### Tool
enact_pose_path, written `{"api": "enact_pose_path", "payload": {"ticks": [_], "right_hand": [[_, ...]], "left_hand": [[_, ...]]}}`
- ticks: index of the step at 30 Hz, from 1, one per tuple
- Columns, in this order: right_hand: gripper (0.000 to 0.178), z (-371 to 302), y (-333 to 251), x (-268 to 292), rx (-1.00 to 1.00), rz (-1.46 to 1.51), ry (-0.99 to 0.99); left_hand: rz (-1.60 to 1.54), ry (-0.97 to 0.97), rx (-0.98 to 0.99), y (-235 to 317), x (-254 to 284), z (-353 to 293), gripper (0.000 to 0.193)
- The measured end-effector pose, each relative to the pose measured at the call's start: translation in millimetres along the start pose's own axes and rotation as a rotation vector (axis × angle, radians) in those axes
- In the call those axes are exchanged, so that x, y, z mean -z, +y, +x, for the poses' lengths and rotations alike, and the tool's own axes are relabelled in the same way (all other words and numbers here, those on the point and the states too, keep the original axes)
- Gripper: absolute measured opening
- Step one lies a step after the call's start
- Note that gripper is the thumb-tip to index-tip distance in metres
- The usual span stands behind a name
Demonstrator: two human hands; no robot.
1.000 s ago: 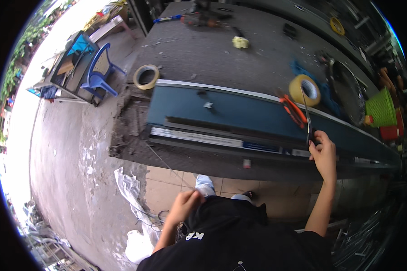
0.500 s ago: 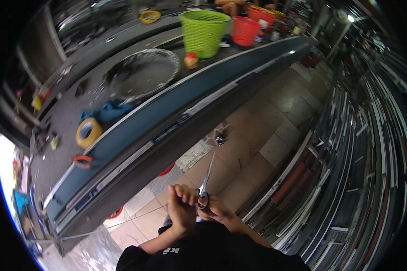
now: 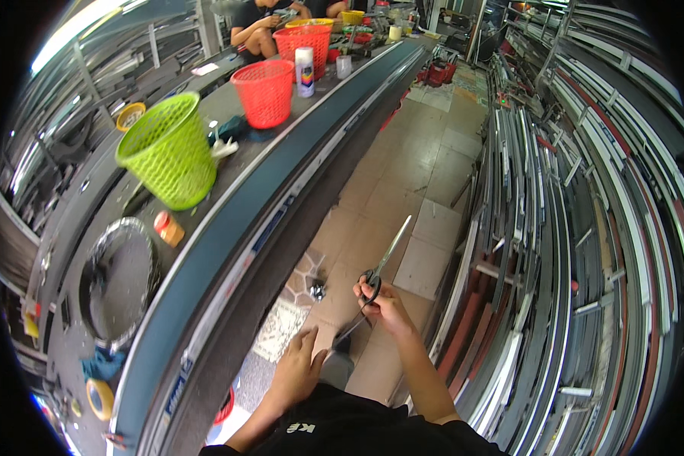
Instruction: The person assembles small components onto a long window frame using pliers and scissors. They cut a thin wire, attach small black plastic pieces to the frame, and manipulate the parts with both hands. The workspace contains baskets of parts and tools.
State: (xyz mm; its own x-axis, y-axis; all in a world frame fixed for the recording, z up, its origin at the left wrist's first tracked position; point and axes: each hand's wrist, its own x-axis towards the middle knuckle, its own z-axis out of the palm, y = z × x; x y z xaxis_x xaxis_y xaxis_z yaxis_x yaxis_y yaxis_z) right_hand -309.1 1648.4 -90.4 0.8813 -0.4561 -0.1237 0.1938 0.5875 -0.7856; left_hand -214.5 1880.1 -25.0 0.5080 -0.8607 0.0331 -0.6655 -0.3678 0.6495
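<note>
My right hand (image 3: 385, 306) grips the black handles of a pair of long scissors (image 3: 388, 254), blades closed and pointing up and away over the tiled floor. My left hand (image 3: 299, 366) hangs lower, fingers spread, holding nothing that I can see. A thin dark strand runs from the scissor handles down toward my left hand; what it is I cannot tell. Both forearms come from my black shirt at the bottom edge.
A long dark workbench (image 3: 228, 251) runs along my left, carrying a green basket (image 3: 170, 154), red baskets (image 3: 266, 92), a spray can (image 3: 305, 72), a metal ring (image 3: 118, 277) and a tape roll (image 3: 99, 397). Racks of metal profiles (image 3: 555, 228) line the right. People sit at the far end.
The view has swung along the bench toward the aisle. My hands, together at the scissors half a second ago, have parted; the left has dropped away while the right keeps the scissors.
</note>
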Motion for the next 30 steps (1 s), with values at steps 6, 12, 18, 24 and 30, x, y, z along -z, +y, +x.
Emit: {"api": "enact_pose_path", "payload": {"ticks": [6, 12, 18, 24, 30], "right_hand": [[0.013, 104.1, -61.9, 79.8, 0.021, -0.128, 0.128], [0.014, 163.3, -87.8, 205.4, 0.203, -0.221, 0.379], [0.02, 150.9, -156.1, 363.6, 0.031, -0.109, 0.609], [0.023, 182.2, -284.1, 476.0, 0.008, -0.198, 0.672], [0.018, 311.1, -398.6, 581.3, 0.135, -0.243, 0.608]], "left_hand": [[-1.074, -0.79, 0.412, -21.5, -33.4, 196.9, 0.039], [-1.127, -0.902, 0.526, 5.8, -119.2, 406.9, 0.032], [-0.987, -0.853, 0.437, 71.6, -199.7, 607.3, 0.031], [-0.883, -0.702, 0.346, 161.1, -232.5, 805.8, 0.032], [-0.809, -0.726, 0.238, 222.5, -266.8, 1007.1, 0.034]]}}
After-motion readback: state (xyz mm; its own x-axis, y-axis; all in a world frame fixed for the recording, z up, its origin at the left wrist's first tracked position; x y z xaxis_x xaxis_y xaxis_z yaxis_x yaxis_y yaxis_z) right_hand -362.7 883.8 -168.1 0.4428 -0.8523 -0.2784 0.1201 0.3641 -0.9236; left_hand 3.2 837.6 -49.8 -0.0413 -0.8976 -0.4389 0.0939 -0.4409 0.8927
